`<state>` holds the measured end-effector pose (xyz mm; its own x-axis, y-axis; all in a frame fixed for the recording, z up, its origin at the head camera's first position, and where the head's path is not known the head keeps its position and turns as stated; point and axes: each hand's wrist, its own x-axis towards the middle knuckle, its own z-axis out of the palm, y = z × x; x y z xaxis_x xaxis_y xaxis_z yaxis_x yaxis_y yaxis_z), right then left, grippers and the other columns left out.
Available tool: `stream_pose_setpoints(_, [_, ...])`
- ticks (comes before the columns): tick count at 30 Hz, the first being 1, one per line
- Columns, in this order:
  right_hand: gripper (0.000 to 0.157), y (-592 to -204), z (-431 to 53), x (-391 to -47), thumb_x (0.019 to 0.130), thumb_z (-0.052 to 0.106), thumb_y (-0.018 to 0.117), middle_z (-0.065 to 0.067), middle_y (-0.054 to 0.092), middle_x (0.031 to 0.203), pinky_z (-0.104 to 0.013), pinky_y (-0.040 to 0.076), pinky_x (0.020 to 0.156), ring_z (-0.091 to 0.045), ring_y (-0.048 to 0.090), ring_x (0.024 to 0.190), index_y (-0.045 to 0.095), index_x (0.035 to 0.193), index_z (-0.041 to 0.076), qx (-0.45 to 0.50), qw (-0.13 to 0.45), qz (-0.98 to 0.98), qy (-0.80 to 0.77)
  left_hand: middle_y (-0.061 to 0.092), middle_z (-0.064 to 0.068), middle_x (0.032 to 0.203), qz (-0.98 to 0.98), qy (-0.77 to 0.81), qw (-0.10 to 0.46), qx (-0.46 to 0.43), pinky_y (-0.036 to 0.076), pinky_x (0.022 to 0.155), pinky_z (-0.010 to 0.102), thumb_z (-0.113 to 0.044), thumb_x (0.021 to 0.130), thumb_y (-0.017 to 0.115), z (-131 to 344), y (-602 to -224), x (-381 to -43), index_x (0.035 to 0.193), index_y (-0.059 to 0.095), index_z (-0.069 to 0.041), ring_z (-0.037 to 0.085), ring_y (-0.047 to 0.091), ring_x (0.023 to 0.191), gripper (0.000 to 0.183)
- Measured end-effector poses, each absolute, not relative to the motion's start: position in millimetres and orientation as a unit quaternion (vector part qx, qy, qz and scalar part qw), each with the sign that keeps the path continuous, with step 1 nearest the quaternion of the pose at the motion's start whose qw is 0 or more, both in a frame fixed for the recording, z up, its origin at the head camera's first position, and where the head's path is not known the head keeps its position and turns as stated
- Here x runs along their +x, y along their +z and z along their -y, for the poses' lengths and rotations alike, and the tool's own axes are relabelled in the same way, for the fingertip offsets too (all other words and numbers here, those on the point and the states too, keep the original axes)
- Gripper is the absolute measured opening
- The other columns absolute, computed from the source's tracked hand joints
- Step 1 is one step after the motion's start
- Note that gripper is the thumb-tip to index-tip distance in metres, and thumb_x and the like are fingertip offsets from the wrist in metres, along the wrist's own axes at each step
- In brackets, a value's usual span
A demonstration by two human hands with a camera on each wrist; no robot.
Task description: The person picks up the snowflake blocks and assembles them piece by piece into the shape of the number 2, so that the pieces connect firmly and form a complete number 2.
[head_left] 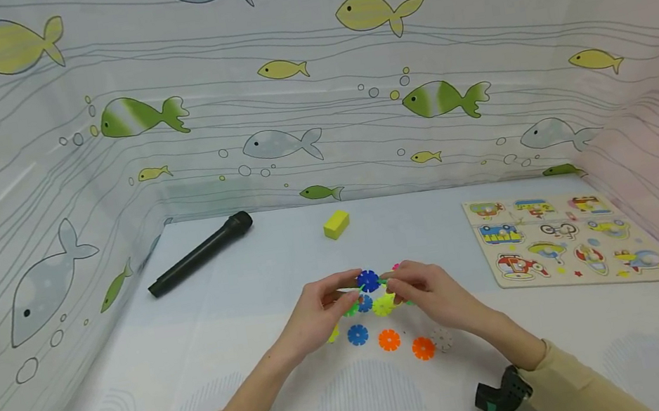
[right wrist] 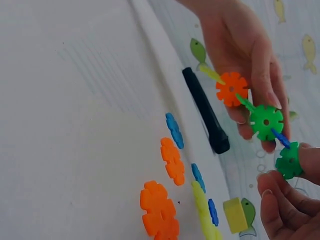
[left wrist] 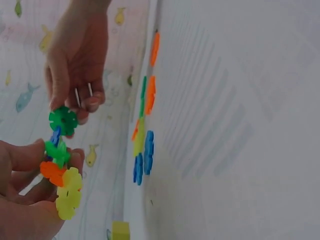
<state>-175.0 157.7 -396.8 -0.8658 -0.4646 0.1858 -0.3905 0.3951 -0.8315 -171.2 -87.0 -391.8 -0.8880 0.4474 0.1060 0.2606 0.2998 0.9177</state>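
Observation:
Both hands hold up a chain of slotted plastic flower discs above the table. My left hand [head_left: 323, 311] grips it around the green part; a yellow disc [left wrist: 69, 194] and an orange disc [right wrist: 232, 89] hang off toward that side. My right hand [head_left: 430, 288] pinches the green disc [right wrist: 288, 161] at the other end between thumb and fingers. Between the hands, a blue disc [head_left: 368, 280] links this end disc to another green disc [right wrist: 266, 123]. Loose discs lie below the hands, among them a blue disc [head_left: 358, 335], an orange disc [head_left: 389, 340] and a yellow disc [head_left: 384, 305].
Near the right forearm lie another orange disc [head_left: 424, 348] and a pale clear disc [head_left: 443, 340]. A yellow block [head_left: 336, 224] sits at the back, a black microphone [head_left: 201, 254] back left. On the right lies a wooden vehicle puzzle board [head_left: 571, 240]. Fish-print curtains [head_left: 338, 90] enclose the table.

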Motion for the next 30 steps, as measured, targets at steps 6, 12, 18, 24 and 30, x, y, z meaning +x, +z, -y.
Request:
stream_pose_setpoints(6, [0.027, -396.5, -159.2, -174.9, 0.101, 0.022, 0.059, -0.002, 0.061, 0.093, -0.027, 0.056, 0.078, -0.016, 0.065, 0.086, 0.072, 0.122, 0.010, -0.256, 0.027, -0.840, -0.478, 0.064, 0.012, 0.133, -0.803, 0.545, 0.084, 0.226, 0.054, 0.098, 0.031, -0.016, 0.100, 0.060, 86.8, -391.4, -171.2, 0.143, 0.055, -0.011, 0.029, 0.063, 0.119, 0.043])
stream_pose_setpoints(12, [0.025, -399.0, -159.6, -176.3, 0.101, 0.021, 0.059, -0.002, 0.062, 0.092, -0.024, 0.055, 0.076, -0.014, 0.063, 0.084, 0.073, 0.118, 0.008, -0.262, 0.015, -0.844, -0.468, 0.065, 0.012, 0.132, -0.805, 0.538, 0.090, 0.232, 0.054, 0.089, 0.019, -0.016, 0.100, 0.061, 87.0, -391.1, -170.8, 0.141, 0.057, -0.010, 0.026, 0.066, 0.110, 0.042])
stream_pose_setpoints(18, [0.024, -399.4, -159.0, -175.6, 0.101, 0.020, 0.059, 0.000, 0.061, 0.090, -0.023, 0.054, 0.073, -0.015, 0.061, 0.082, 0.074, 0.114, 0.007, -0.269, 0.008, -0.846, -0.460, 0.066, 0.013, 0.131, -0.805, 0.537, 0.095, 0.234, 0.054, 0.087, 0.018, -0.017, 0.101, 0.060, 87.4, -392.3, -170.1, 0.139, 0.059, -0.007, 0.026, 0.067, 0.108, 0.040])
stream_pose_setpoints(24, [0.022, -398.1, -157.3, -173.2, 0.101, 0.022, 0.059, 0.003, 0.060, 0.088, -0.024, 0.053, 0.072, -0.015, 0.061, 0.081, 0.075, 0.111, 0.010, -0.266, 0.009, -0.853, -0.449, 0.066, 0.015, 0.130, -0.798, 0.545, 0.104, 0.234, 0.056, 0.090, 0.023, -0.017, 0.100, 0.060, 87.9, -394.1, -169.8, 0.139, 0.059, -0.006, 0.024, 0.069, 0.105, 0.040])
stream_pose_setpoints(30, [0.023, -401.0, -155.2, -172.0, 0.102, 0.020, 0.059, 0.001, 0.060, 0.089, -0.023, 0.056, 0.074, -0.015, 0.062, 0.082, 0.075, 0.114, 0.009, -0.269, 0.007, -0.851, -0.452, 0.065, 0.017, 0.130, -0.793, 0.552, 0.108, 0.235, 0.056, 0.089, 0.023, -0.017, 0.100, 0.061, 87.6, -392.2, -169.3, 0.139, 0.059, -0.005, 0.023, 0.070, 0.104, 0.041])
